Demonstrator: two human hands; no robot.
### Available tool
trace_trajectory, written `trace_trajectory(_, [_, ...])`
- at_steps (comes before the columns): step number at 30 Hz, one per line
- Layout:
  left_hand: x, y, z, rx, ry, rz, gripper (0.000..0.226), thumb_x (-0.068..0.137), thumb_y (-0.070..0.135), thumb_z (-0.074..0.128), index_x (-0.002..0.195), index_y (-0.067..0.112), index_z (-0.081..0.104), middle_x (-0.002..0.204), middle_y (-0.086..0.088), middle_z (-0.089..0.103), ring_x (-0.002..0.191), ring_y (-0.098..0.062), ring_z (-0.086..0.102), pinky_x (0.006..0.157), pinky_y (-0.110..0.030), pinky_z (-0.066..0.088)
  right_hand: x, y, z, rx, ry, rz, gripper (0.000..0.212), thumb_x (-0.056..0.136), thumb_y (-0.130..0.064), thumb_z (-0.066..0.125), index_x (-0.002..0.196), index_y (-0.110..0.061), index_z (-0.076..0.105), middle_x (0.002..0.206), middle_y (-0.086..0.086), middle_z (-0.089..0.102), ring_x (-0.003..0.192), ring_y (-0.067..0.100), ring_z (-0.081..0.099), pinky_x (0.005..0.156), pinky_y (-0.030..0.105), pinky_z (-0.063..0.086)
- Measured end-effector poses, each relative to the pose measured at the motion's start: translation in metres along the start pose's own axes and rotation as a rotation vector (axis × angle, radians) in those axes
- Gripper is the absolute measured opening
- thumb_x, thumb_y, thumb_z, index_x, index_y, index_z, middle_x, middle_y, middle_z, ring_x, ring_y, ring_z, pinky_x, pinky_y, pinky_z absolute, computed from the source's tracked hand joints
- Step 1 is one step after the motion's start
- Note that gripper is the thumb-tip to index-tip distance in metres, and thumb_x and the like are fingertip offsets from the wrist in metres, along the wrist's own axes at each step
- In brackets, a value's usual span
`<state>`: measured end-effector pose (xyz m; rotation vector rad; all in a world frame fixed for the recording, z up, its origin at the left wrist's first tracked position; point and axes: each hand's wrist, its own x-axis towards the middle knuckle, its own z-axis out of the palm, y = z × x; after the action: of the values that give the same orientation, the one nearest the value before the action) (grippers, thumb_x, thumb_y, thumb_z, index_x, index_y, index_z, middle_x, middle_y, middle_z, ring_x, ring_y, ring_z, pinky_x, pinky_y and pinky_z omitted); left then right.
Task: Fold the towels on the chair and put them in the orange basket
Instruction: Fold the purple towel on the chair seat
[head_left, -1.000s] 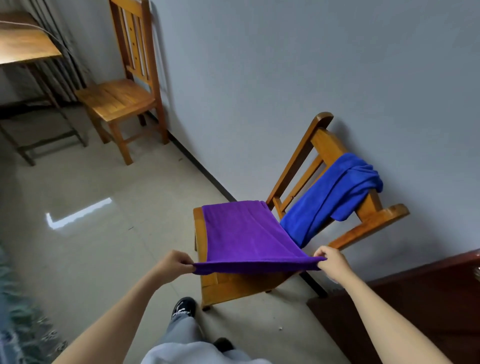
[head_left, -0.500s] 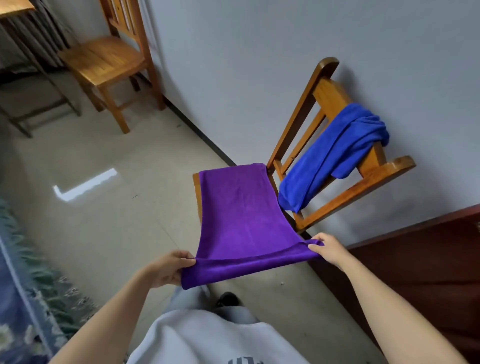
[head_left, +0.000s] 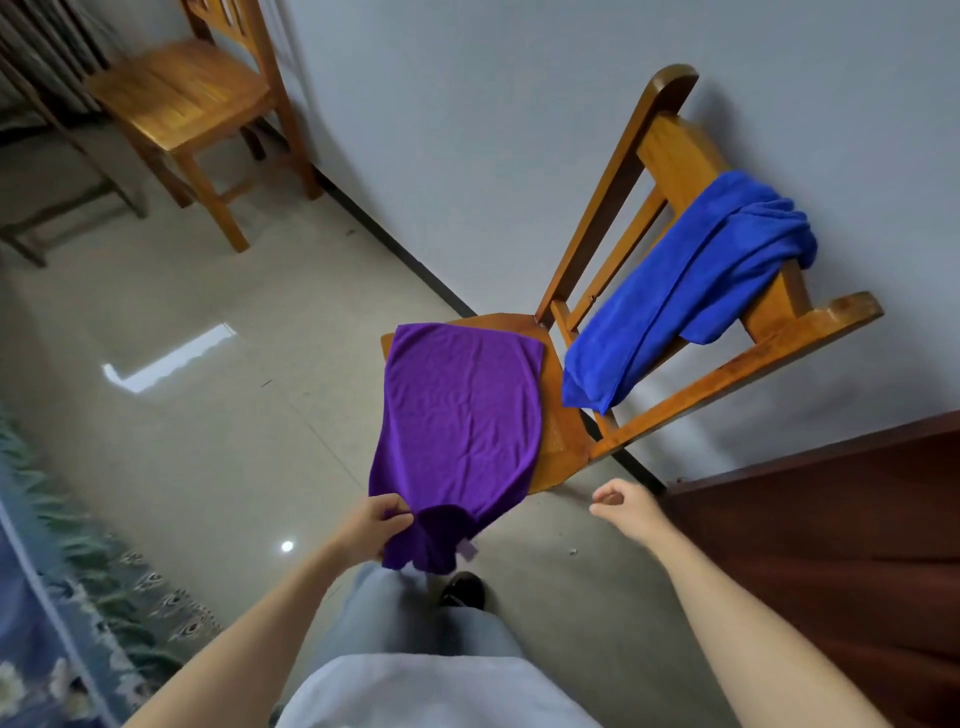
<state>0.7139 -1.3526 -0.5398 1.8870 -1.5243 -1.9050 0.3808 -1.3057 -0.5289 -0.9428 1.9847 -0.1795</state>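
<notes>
Pinching the near left corner of the purple towel (head_left: 462, 415) between thumb and curled fingers (head_left: 395, 506) of the left hand (head_left: 369, 527), with that end bunched and hanging off the front edge of the chair (head_left: 675, 150) seat, above the floor (head_left: 234, 441) and just ahead of a dark shoe (head_left: 462, 590). Running lengthwise from the seat's back left toward the person, far end spread flat on the wood, near end drooping past the rim and narrowing at the grip. Covering the left part of the seat only, with bare wood showing along the right side and at the back edge. Hovering well off the cloth to the right with the right hand (head_left: 626, 506), its fingers (head_left: 605, 499) loosely curled and holding nothing. Draped over the backrest's top rail, the blue towel (head_left: 675, 291), long axis slanting down and left, low end over the seat's back right, just beside the purple towel with a strip of wood between. Showing a small pale tag (head_left: 468, 549) at the bunched corner, too blurred to read. Backing close against a grey wall (head_left: 493, 130), with a dark wood panel (head_left: 831, 545) near on the right, open floor on the left as far as a patterned rug (head_left: 78, 597), and a second chair (head_left: 182, 98) well apart along the wall.
</notes>
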Motion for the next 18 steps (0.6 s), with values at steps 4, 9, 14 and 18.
trace_trajectory(4, [0.022,0.001,0.009,0.104,0.01,0.128,0.023,0.091,0.01,0.056,0.072,0.022,0.059,0.062,0.007,0.056,0.053,-0.005,0.047,0.051,-0.014,0.038,0.023,0.005,0.076,-0.021,-0.129,0.036,0.028,0.082,-0.012,0.066,0.11,-0.007,0.061,0.102,0.009,0.059,0.094,0.019,0.055,0.071,0.022,0.038])
trace_trajectory(9, [0.033,0.0,0.006,0.034,-0.074,0.202,0.04,0.09,0.007,0.057,0.066,0.037,0.066,0.058,0.017,0.062,0.053,0.003,0.051,0.055,-0.01,0.04,0.05,-0.013,0.147,-0.029,-0.218,-0.064,0.055,0.079,-0.01,0.062,0.132,-0.019,0.049,0.127,0.012,0.051,0.118,0.023,0.048,0.093,0.024,0.037])
trace_trajectory(14, [0.037,0.003,-0.011,-0.067,-0.195,0.222,0.035,0.088,0.01,0.06,0.07,0.039,0.07,0.068,0.01,0.066,0.064,-0.002,0.055,0.062,-0.014,0.044,0.08,-0.036,0.182,-0.157,-0.267,-0.214,0.064,0.08,-0.014,0.059,0.137,-0.034,0.041,0.14,0.007,0.034,0.128,0.025,0.033,0.106,0.032,0.032])
trace_trajectory(18, [0.04,-0.001,-0.028,-0.178,-0.225,0.182,0.015,0.076,0.024,0.06,0.072,0.031,0.073,0.069,0.005,0.064,0.068,-0.009,0.054,0.061,-0.018,0.043,0.093,-0.043,0.201,-0.316,-0.377,-0.268,0.033,0.083,-0.023,0.059,0.116,-0.03,0.061,0.147,0.006,0.03,0.136,0.024,0.024,0.107,0.036,0.029])
